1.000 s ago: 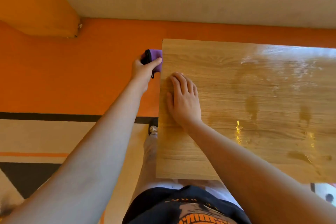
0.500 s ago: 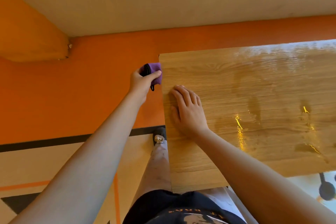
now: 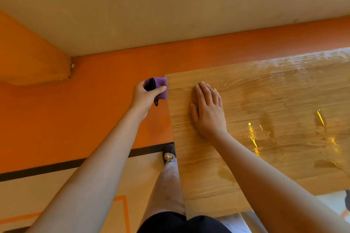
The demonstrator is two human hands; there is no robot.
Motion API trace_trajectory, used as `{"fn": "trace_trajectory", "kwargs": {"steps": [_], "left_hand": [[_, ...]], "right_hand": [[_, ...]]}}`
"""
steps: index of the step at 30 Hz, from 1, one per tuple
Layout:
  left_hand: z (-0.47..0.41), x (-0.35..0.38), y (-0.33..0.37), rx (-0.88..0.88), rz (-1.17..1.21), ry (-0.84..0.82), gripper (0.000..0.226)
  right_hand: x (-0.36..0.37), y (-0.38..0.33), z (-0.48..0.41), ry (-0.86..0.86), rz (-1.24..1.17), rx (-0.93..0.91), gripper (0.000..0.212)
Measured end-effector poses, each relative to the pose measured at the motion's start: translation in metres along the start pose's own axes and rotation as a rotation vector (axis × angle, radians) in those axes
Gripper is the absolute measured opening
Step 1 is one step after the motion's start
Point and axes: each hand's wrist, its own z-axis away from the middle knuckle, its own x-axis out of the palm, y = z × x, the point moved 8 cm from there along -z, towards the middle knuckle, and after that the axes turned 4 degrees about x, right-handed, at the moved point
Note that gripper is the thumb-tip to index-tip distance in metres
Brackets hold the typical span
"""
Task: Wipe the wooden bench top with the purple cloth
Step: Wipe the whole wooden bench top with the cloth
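The cloth (image 3: 162, 83) you pinch in your left hand (image 3: 145, 96) is purple, edged in black, with a black loop hanging just under your grip. Right beside the grip, the bench top (image 3: 274, 85) shows light oak-brown wood grain in long streaks, with yellow-gold glints farther right. Left of and below the grip, the floor (image 3: 75, 119) is bright orange, then a black stripe (image 3: 56, 166), then pale tan with thin orange lines.

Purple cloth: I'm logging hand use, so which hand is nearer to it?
Left. The left hand grips the purple cloth at the far left corner of the bench top; the right hand lies flat on the wood, to the cloth's right.
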Motion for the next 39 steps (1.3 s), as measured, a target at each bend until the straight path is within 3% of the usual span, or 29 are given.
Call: {"fn": "trace_trajectory", "kwargs": {"steps": [6, 10, 13, 15, 18, 19, 21, 23, 25, 29, 33, 35, 39], "left_hand": [[-0.028, 0.008, 0.043, 0.111, -0.084, -0.004, 0.023], [-0.022, 0.013, 0.066, 0.204, -0.184, -0.059, 0.029], [0.005, 0.005, 0.088, 0.366, -0.352, 0.042, 0.047], [0.023, 0.014, 0.089, 0.419, -0.431, -0.066, 0.048], [0.045, 0.032, 0.081, 0.420, -0.476, -0.273, 0.037], [0.051, 0.035, 0.082, 0.435, -0.485, -0.299, 0.034], [0.061, 0.037, 0.083, 0.479, -0.497, -0.306, 0.033], [0.068, 0.033, 0.077, 0.448, -0.396, -0.300, 0.038], [0.073, 0.026, 0.071, 0.422, -0.259, -0.269, 0.040], [0.077, 0.017, 0.062, 0.413, -0.201, -0.216, 0.042], [0.068, -0.001, 0.040, 0.358, -0.060, 0.035, 0.024], [0.061, 0.006, 0.023, 0.237, -0.059, 0.137, 0.026], [0.054, 0.048, -0.009, 0.013, -0.219, 0.127, 0.037]], "right_hand": [[0.003, 0.003, 0.000, 0.014, 0.005, 0.005, 0.056], [-0.001, 0.002, -0.002, 0.018, -0.044, 0.004, 0.054], [-0.019, 0.008, -0.011, 0.040, -0.275, 0.091, 0.048], [-0.040, 0.007, -0.022, 0.060, -0.515, 0.122, 0.054], [-0.048, -0.026, -0.038, -0.245, -0.712, -0.038, 0.082], [-0.045, -0.037, -0.041, -0.375, -0.707, -0.082, 0.082], [-0.039, -0.046, -0.047, -0.528, -0.638, -0.104, 0.063], [-0.037, -0.043, -0.056, -0.549, -0.536, -0.080, 0.038], [-0.033, -0.043, -0.059, -0.586, -0.460, -0.092, 0.027], [-0.024, -0.045, -0.060, -0.618, -0.501, -0.083, 0.018], [-0.028, -0.017, -0.081, -0.425, -0.587, 0.092, 0.014], [-0.035, -0.005, -0.098, -0.338, -0.605, 0.143, 0.015], [-0.042, -0.009, -0.130, -0.251, -0.489, 0.091, 0.020]]}}
